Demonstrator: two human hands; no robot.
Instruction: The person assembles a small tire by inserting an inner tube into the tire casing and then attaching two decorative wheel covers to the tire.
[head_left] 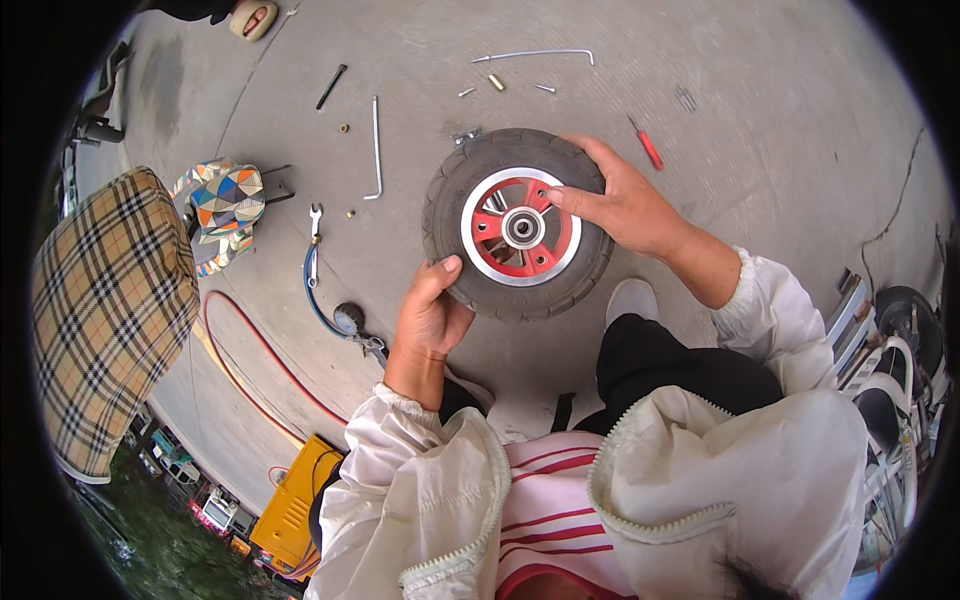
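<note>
Between my hands is a small wheel (570,240) with a black rubber tyre and a red and silver rim, its face turned up toward me. A bearing sits at the hub. My left hand (432,308) grips the tyre at its lower left, thumb on the sidewall. On the upper right, my right hand (625,205) wraps over the tyre, with the thumb resting on the rim near a hole. The fingers of both hands are partly hidden under the tyre. Just beyond the wheel, a small metal part (466,135) lies on the ground.
On the concrete lie a hex key (376,150), a long bent rod (535,53), a black bolt (331,87), a red screwdriver (647,145) and a wrench (315,240). An air hose with a gauge (349,318), a yellow case (297,495) and a plaid seat (115,310) stand left.
</note>
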